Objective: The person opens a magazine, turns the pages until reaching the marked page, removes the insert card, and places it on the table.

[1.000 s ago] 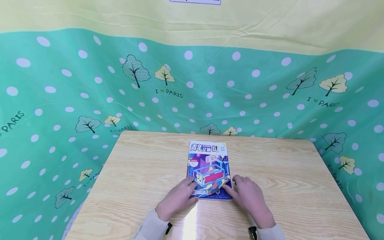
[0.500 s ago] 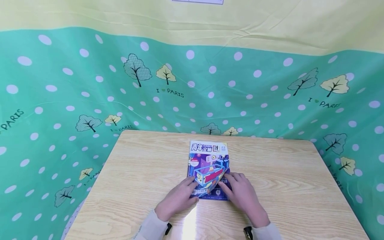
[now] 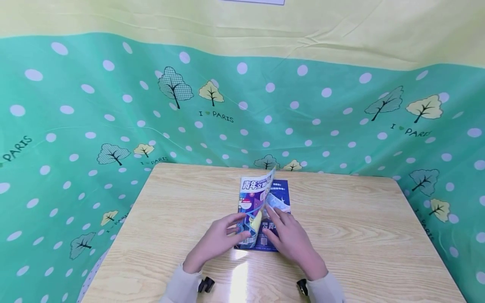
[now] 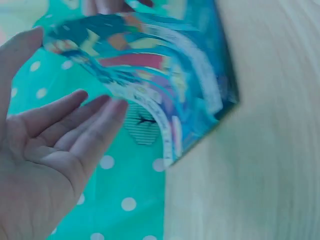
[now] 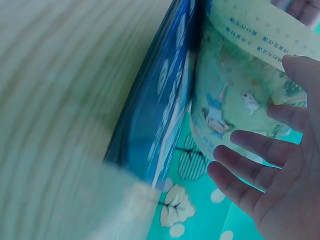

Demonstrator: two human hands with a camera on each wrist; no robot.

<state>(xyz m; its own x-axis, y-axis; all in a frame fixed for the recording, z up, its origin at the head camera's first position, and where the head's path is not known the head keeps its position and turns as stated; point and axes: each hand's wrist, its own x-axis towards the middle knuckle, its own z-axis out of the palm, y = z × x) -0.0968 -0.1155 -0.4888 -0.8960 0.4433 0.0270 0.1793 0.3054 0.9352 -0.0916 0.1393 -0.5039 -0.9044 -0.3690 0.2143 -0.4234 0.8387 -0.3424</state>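
A magazine (image 3: 251, 202) with a purple and blue cover and a white title band lies on the wooden table. Its front cover stands curled up toward the left, baring a dark blue page (image 3: 280, 187) underneath. My right hand (image 3: 291, 235) has its fingers extended against the cover's raised inner side (image 5: 225, 65), which carries a pale green drawing. On the left, my left hand (image 3: 217, 236) is beside the magazine's left edge, fingers spread. In the left wrist view its thumb reaches the bent edge of the cover (image 4: 135, 62).
The light wooden table (image 3: 363, 227) extends around the magazine on both sides. Behind it hangs a green and yellow cloth (image 3: 212, 147) with dots and trees. A strip of glare (image 3: 238, 282) lies near the front edge.
The front cover has risen from a lifted lower right corner to a steep curl leftward. My right hand has moved left and up with it, and my left hand has come off the cover.
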